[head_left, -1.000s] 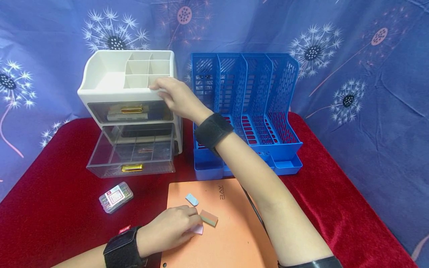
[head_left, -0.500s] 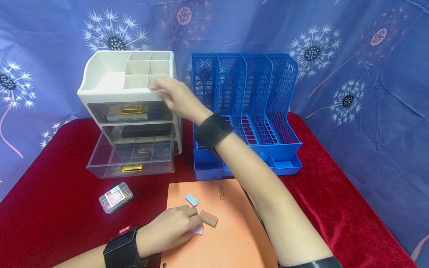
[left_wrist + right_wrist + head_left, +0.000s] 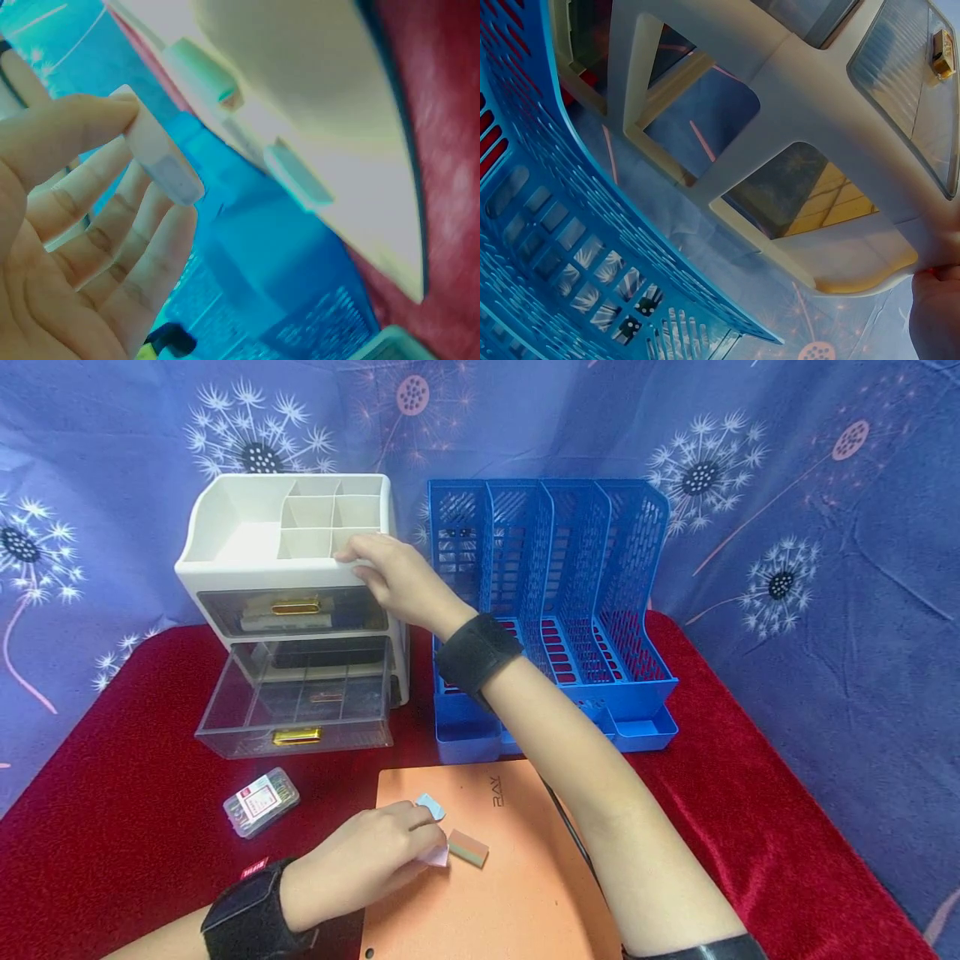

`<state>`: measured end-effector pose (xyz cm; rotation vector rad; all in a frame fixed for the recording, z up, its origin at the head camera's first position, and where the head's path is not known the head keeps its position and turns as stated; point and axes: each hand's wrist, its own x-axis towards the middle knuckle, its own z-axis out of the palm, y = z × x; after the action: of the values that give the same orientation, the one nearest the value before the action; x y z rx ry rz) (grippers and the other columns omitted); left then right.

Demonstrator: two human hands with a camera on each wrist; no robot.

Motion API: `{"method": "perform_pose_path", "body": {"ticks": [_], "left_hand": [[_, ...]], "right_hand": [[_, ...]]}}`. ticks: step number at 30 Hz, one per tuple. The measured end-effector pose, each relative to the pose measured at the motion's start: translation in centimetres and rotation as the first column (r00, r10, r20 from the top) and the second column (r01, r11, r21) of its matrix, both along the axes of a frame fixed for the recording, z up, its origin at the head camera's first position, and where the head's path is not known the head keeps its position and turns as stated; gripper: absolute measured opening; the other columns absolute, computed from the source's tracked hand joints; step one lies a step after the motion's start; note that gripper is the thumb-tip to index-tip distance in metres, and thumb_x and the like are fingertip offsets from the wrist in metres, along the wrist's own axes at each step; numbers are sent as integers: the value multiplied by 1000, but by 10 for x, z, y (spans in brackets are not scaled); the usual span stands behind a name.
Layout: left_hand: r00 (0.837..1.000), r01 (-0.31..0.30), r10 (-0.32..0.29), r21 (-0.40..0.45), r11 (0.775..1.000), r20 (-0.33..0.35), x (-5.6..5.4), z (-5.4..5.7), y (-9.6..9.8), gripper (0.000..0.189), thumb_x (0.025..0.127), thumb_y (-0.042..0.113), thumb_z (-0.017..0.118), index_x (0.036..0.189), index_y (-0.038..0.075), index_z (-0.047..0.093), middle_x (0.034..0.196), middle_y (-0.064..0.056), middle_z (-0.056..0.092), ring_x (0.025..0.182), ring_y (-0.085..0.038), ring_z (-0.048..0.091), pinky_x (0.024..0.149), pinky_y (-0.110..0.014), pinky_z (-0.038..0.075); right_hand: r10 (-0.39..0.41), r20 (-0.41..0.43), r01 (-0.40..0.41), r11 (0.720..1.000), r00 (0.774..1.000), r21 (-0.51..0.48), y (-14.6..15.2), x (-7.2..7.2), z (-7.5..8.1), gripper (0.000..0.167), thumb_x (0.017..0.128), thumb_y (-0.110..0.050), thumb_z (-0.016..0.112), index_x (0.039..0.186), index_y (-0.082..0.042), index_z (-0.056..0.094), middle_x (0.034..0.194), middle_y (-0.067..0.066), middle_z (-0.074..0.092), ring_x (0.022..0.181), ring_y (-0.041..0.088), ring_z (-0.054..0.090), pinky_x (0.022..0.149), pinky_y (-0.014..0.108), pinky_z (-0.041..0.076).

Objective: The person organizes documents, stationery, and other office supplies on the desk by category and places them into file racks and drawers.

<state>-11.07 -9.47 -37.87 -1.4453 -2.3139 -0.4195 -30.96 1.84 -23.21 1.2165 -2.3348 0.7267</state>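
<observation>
In the head view my left hand (image 3: 367, 860), low over the orange board (image 3: 525, 877), pinches a pale pink eraser (image 3: 437, 857). The left wrist view shows this eraser (image 3: 161, 150) between thumb and fingers, lifted off the board. A blue eraser (image 3: 431, 807) and an orange-and-green eraser (image 3: 468, 848) lie on the board beside that hand. My right hand (image 3: 390, 572) grips the front right top rim of the white desk organizer (image 3: 270, 573), its fingers over the edge. The organizer's lower clear drawer (image 3: 300, 710) is pulled out; its upper drawer (image 3: 292, 612) is in.
A blue file rack (image 3: 555, 610) stands right of the organizer, behind my right forearm. A small clear box of clips or pins (image 3: 261, 802) lies on the red cloth (image 3: 112, 760) before the drawer. A dark cord (image 3: 570, 827) crosses the board under the right forearm.
My left hand has lifted the pink eraser off the board and moved slightly left and away from me, now partly overlapping the blue eraser. The right hand stays on the organizer's rim.
</observation>
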Motion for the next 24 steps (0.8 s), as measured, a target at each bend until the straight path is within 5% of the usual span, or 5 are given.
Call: {"method": "perform_pose_path", "body": {"ticks": [24], "left_hand": [[995,-83,85,44,996,-47,-9,56,-24,38,62,10,85,93,16,64,85,6,59,77,-9,57,66,-26,51]], "right_hand": [[7,8,-6,1000,1000,-17,0,-1,-1,20,94,-2,52,112,-3,61,119,7,63,118,17,53,102,15,33]]}}
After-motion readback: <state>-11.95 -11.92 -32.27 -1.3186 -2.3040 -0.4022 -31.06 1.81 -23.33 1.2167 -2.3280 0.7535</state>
